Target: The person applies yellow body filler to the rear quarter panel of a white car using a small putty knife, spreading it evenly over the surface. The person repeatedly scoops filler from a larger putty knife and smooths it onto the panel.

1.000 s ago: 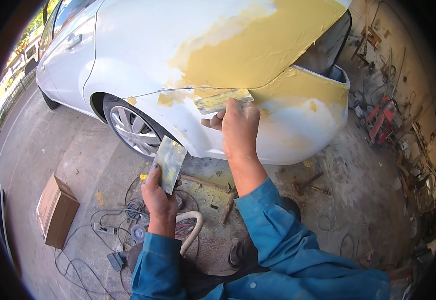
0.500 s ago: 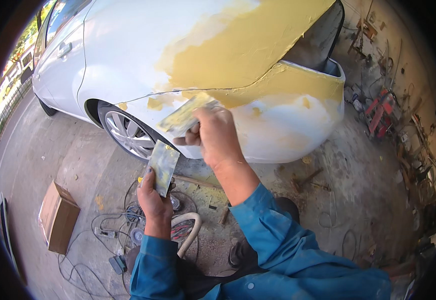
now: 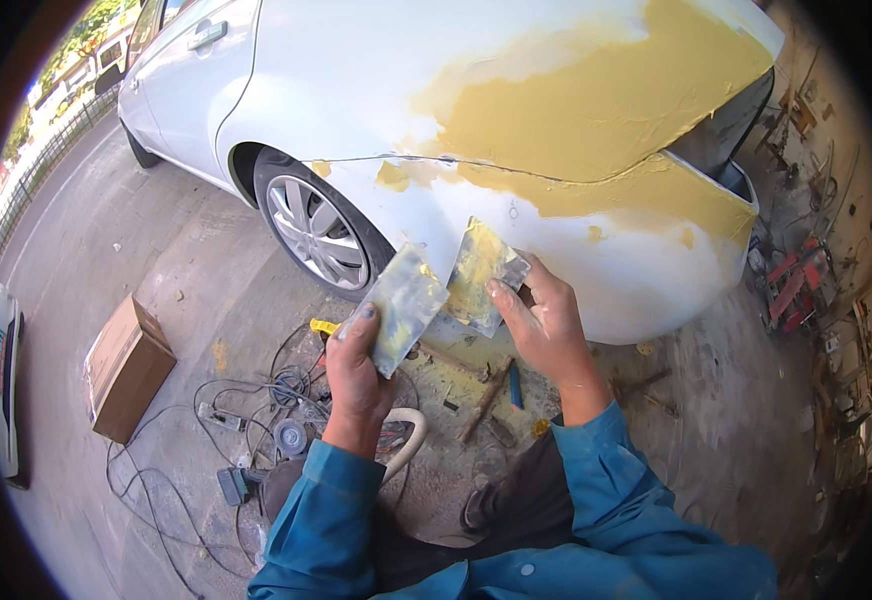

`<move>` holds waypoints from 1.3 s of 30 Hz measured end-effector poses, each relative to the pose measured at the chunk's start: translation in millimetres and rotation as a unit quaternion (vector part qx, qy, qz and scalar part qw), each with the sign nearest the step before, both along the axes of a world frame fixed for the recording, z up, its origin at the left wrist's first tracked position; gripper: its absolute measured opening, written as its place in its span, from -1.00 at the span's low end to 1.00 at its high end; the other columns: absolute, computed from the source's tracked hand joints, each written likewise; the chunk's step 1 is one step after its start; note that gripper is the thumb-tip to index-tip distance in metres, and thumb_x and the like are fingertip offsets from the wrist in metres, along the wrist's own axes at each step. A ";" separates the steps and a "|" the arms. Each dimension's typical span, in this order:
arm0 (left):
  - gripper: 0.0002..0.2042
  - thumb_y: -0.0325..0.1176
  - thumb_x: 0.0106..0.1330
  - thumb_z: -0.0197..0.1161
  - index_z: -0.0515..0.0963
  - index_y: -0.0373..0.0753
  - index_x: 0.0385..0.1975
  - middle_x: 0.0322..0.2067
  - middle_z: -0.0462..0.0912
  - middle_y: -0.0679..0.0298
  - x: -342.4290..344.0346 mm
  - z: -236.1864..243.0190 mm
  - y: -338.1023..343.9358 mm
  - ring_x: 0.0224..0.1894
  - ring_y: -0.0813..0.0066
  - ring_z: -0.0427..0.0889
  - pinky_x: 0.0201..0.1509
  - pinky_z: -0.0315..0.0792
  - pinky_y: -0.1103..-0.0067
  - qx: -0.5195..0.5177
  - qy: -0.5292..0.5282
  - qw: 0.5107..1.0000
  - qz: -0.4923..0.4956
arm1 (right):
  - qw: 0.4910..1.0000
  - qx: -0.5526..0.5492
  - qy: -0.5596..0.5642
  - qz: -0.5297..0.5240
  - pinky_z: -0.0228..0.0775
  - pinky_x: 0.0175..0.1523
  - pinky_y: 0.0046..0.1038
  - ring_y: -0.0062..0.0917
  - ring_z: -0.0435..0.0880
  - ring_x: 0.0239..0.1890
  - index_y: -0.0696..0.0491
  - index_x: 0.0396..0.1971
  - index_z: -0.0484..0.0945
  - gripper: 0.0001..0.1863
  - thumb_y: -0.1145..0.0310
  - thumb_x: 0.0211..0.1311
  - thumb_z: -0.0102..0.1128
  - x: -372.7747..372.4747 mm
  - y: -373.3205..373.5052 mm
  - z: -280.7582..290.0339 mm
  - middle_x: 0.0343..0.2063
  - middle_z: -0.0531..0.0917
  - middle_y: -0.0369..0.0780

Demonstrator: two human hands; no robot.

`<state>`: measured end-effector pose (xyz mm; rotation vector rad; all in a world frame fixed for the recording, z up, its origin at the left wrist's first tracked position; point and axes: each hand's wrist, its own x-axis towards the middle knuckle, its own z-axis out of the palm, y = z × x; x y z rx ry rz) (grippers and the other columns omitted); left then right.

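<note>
My left hand grips a flat rectangular filler spreader, greyish and smeared with pale yellow, thumb on its face. In my right hand is a second filler spreader, more thickly coated with yellow paste. The two blades are tilted toward each other, their edges close together; I cannot tell whether they touch. Both are held in front of the white car, whose rear side carries a broad coat of yellow filler. Its rear wheel stands just beyond my left hand.
On the floor lie tangled cables, a pale hose, wooden sticks and a blue stick-like piece. A cardboard box sits at left, with another vehicle beyond. Red metal clutter lines the right wall.
My right hand has come down and turned, bringing its spreader beside the left one. My left hand has risen slightly. The view has shifted, so the car appears farther right.
</note>
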<state>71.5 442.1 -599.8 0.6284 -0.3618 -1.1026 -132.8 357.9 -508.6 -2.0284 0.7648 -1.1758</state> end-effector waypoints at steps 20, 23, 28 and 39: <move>-0.57 -0.27 0.52 0.29 0.55 -0.51 0.20 -0.05 0.81 0.00 -14.4 4.4 8.0 -0.18 0.26 0.87 -0.16 0.79 0.43 -0.002 0.081 0.984 -0.160 | 0.863 0.417 -0.264 0.114 0.60 -0.04 -0.33 -0.37 0.73 -0.21 0.26 0.11 0.59 -0.52 0.31 0.31 -0.04 6.4 0.5 -21.8 -0.20 0.75 -0.11; -0.56 -0.26 0.53 0.29 0.53 -0.52 0.21 -0.08 0.80 -0.02 -16.0 -6.5 9.8 -0.28 0.23 0.87 -0.36 0.79 0.40 -0.013 0.115 0.972 -0.204 | 0.808 0.485 -0.256 0.217 0.57 -0.03 -0.38 -0.42 0.71 -0.21 0.27 0.13 0.57 -0.52 0.31 0.33 -0.04 15.4 3.3 -31.1 -0.17 0.73 -0.12; -0.55 -0.23 0.58 0.25 0.51 -0.50 0.25 -0.06 0.80 -0.01 5.4 3.9 12.6 -0.27 0.24 0.86 -0.30 0.78 0.46 -0.068 0.099 0.982 -0.146 | 0.904 0.391 -0.108 0.138 0.52 0.15 -0.52 -0.58 0.70 -0.04 0.27 0.09 0.60 -0.62 0.41 0.38 0.05 6.8 9.0 -45.3 -0.09 0.76 -0.19; -0.58 -0.12 0.63 0.28 0.70 -0.49 -0.01 -0.22 0.69 0.36 -5.7 9.3 15.2 -0.17 0.65 0.55 -0.02 0.43 0.64 -0.054 -0.149 0.987 -0.003 | 0.964 0.177 -0.189 -0.062 0.26 -0.14 -0.61 -0.80 0.36 -0.26 0.18 -0.10 0.60 -0.91 0.49 0.53 0.18 4.2 49.7 -23.6 -0.31 0.56 -0.44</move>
